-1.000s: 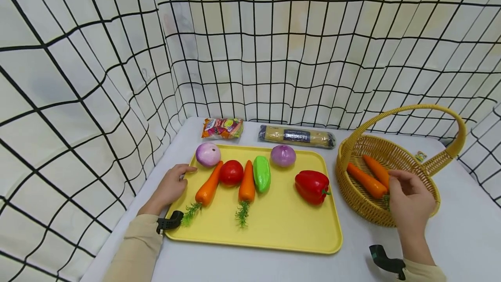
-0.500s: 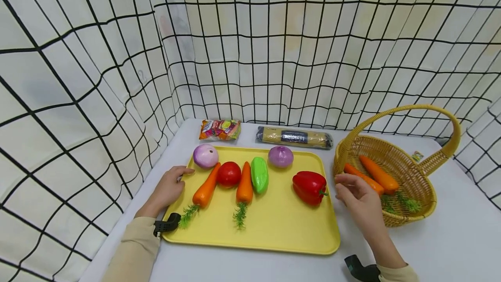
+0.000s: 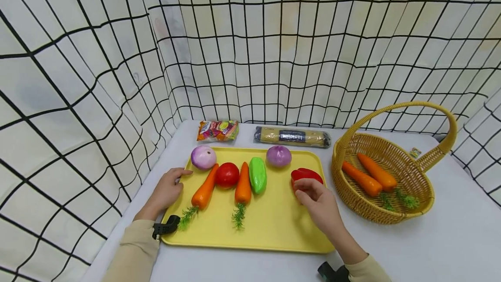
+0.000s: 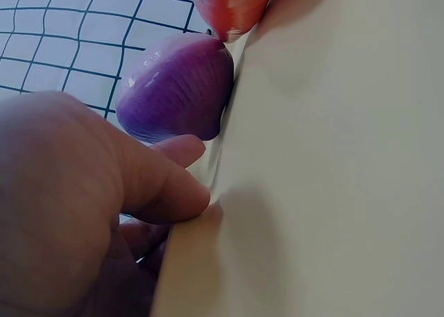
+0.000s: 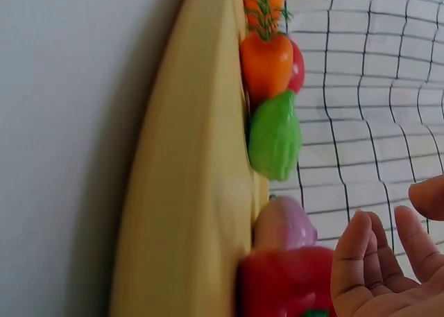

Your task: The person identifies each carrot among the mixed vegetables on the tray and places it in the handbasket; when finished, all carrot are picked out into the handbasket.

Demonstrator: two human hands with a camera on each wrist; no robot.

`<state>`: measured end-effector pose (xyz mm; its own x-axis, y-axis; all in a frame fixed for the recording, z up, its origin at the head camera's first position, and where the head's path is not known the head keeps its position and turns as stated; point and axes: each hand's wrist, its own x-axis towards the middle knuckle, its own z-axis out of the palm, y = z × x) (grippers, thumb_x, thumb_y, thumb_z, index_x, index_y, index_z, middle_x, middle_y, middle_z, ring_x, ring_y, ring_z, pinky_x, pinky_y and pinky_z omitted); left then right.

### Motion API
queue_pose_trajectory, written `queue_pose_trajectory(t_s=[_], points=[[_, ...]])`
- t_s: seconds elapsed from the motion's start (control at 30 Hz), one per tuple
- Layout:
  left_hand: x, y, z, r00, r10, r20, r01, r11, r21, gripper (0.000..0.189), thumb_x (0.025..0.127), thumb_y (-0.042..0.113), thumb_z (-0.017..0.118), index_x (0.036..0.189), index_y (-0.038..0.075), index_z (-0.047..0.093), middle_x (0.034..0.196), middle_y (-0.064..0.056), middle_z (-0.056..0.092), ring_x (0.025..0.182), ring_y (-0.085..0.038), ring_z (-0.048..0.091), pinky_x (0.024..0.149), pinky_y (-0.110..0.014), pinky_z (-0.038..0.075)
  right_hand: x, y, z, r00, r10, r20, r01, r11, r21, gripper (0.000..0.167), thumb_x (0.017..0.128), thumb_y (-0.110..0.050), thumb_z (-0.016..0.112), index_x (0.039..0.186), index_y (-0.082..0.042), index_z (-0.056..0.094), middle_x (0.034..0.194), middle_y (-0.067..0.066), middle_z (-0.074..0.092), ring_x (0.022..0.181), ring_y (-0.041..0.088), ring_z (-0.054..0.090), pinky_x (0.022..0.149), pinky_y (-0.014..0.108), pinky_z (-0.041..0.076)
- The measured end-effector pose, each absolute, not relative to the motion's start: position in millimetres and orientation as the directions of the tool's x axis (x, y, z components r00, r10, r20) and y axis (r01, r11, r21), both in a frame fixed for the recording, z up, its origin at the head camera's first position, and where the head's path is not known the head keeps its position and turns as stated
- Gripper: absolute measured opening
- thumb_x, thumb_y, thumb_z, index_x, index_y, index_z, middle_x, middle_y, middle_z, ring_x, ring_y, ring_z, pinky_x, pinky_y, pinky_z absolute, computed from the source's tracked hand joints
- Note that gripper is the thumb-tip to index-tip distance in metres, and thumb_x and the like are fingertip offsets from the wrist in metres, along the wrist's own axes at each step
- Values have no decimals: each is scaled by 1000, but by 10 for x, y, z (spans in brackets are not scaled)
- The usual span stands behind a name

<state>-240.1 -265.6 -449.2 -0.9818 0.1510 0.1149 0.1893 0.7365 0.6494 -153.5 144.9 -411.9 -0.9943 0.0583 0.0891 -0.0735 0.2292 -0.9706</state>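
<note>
My left hand [image 3: 169, 188] grips the left rim of the yellow tray [image 3: 274, 229], thumb on top and fingers outside the edge. A purple onion [image 4: 177, 88] sits just beyond that thumb in the left wrist view. My right hand [image 3: 318, 203] hovers over the tray's right side, fingers loosely bent and apart, holding nothing. It partly covers a red bell pepper [image 3: 309, 173] in the head view; in the right wrist view the pepper [image 5: 281, 282] lies beside the fingertips. Also on the tray are a tomato [image 3: 227, 175], two carrots [image 3: 243, 186], a green vegetable [image 3: 258, 175] and another purple onion [image 3: 278, 156].
Right of the tray stands a wicker basket [image 3: 348, 201] with a tall handle, holding two carrots [image 3: 375, 173]. Behind the tray lie a colourful snack packet [image 3: 218, 131] and a clear pack of pasta [image 3: 292, 136]. Black netting [image 3: 258, 55] over white walls encloses the white table.
My right hand has left the basket, where the two carrots now lie, and moved left over the bell pepper. My left hand stays at the tray rim.
</note>
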Motion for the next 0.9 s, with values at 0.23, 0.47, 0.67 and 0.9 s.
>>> queue_pose_trajectory(t_s=[0.23,0.47,0.67,0.9], points=[[-2402,-2659,-4507,-981,150,126,195,740,643,43,90,-7,41,129,-3,59,139,-30,45,130,-49,38,108,-62,30,-1501,1172,-4141,-991,28,132,-120,260,-958,20,90,-2,65,109,-4,68,108,8,68,88,18,63,76,21,53],[-2406,-2669,-4505,-981,148,124,193,740,645,44,89,-7,41,129,-3,60,139,-30,45,131,-48,38,109,-61,30,-1495,870,-4207,-986,-19,163,-162,256,-953,22,88,-6,69,109,-7,68,109,9,68,91,19,62,81,24,53],[-2395,-2666,-4492,-982,150,118,190,733,654,44,89,-7,41,129,-3,59,140,-30,45,131,-48,37,109,-61,30,-1523,627,-4277,-984,-68,164,-176,293,-940,27,87,-9,69,114,-6,65,113,10,65,91,21,59,79,24,52],[-2396,-2659,-4492,-979,157,129,203,732,650,44,89,-8,41,129,-4,59,138,-30,46,130,-48,38,107,-61,32,-1561,419,-4308,-968,-106,228,-252,376,-892,28,86,-9,70,113,-6,65,112,9,63,93,26,58,84,39,54]])
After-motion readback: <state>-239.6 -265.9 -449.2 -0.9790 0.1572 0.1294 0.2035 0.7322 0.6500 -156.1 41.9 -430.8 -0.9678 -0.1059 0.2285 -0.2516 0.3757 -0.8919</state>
